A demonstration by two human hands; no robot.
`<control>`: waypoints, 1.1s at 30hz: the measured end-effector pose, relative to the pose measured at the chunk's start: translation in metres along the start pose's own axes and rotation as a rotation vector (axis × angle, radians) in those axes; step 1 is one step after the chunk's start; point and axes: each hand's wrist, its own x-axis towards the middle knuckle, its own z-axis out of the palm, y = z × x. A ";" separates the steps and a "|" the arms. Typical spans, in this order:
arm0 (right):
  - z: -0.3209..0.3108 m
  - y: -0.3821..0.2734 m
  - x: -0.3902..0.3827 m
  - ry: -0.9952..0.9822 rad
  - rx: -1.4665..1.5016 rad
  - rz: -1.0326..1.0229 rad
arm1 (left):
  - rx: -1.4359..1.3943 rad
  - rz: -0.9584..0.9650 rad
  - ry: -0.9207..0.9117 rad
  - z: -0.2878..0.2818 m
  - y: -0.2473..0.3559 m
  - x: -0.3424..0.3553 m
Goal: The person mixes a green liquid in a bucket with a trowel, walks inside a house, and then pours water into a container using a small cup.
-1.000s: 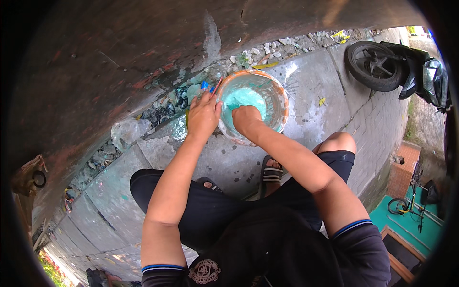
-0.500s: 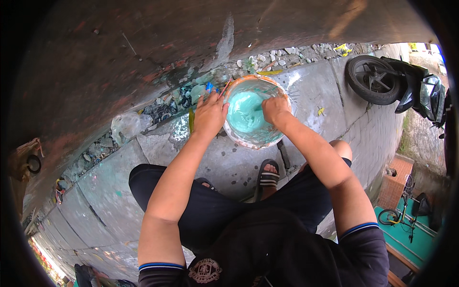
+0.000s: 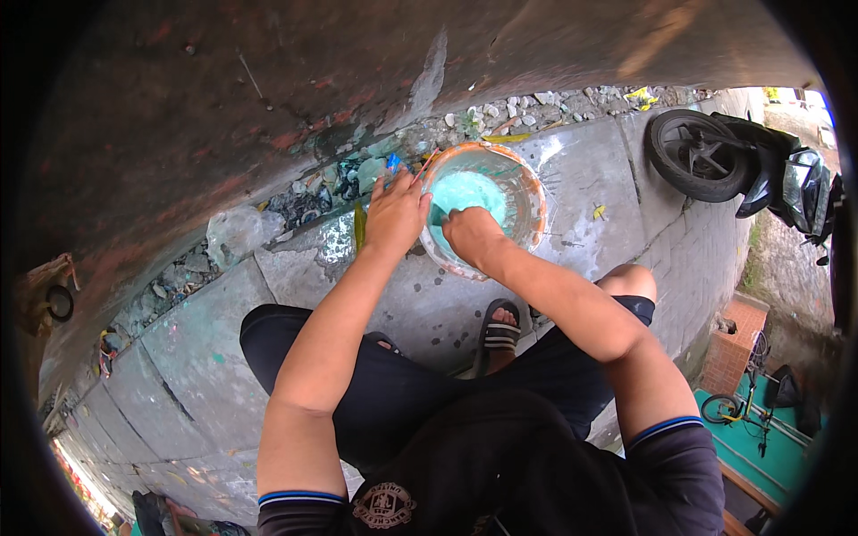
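A round bucket with an orange-stained rim stands on the paving in front of me, with pale turquoise paint inside. My left hand lies against its left side, fingers spread, thumb near the rim. A thin reddish bar slants beside those fingertips. Inside the bucket, my right hand is closed round a stirring tool, low at the left side of the paint. Only a dark, paint-coated part of that tool shows; its exact kind is hidden.
A dark stained wall rises beyond the bucket, with stones and rubbish along its foot. A clear plastic bag lies there at left. A motorbike stands at right, and a small bicycle is farther back. My sandalled foot is close to the bucket.
My right hand has swept left across the bucket with the stirring tool, from the right side of the paint to the left. My left hand stays at the bucket's side.
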 end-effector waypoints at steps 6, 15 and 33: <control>0.031 0.031 -0.034 -0.173 -0.035 -0.027 | 0.018 -0.003 -0.004 0.000 0.000 -0.001; 0.038 0.102 -0.023 -0.070 -0.172 0.171 | 0.000 -0.015 -0.020 0.002 0.002 0.000; 0.019 0.080 -0.022 0.048 -0.279 0.195 | 0.018 -0.037 -0.026 0.001 -0.004 -0.005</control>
